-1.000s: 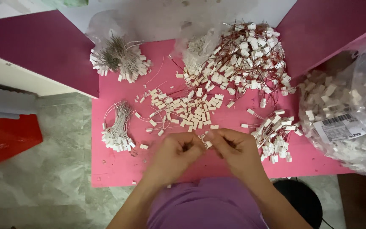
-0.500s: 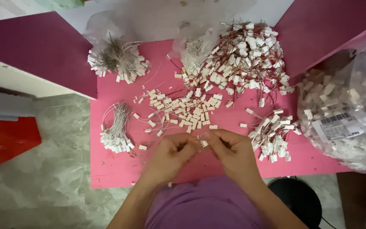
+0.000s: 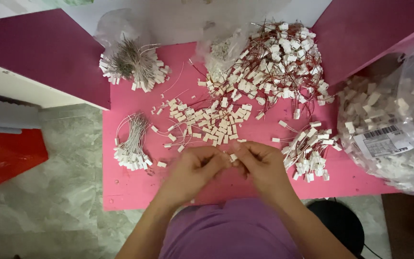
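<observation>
My left hand [image 3: 195, 168] and my right hand [image 3: 262, 165] meet fingertip to fingertip over the near middle of the pink table [image 3: 130, 192]. Between the fingertips sits a small white connector [image 3: 233, 157], pinched from both sides. Just beyond the hands lies a scatter of loose white connectors [image 3: 212, 122]. A big heap of connectors with red wires [image 3: 276, 62] fills the far middle. To my right hand's right lies a small pile of wired connectors [image 3: 310, 151].
A bundle of white-wired connectors [image 3: 130, 144] lies left of my hands, another bundle [image 3: 135, 64] at the far left. A clear plastic bag of white parts [image 3: 394, 120] rests at the right. A red bag [image 3: 8, 153] lies on the floor.
Both hands have stayed together at the same spot, with only small shifts of the fingers around the connector.
</observation>
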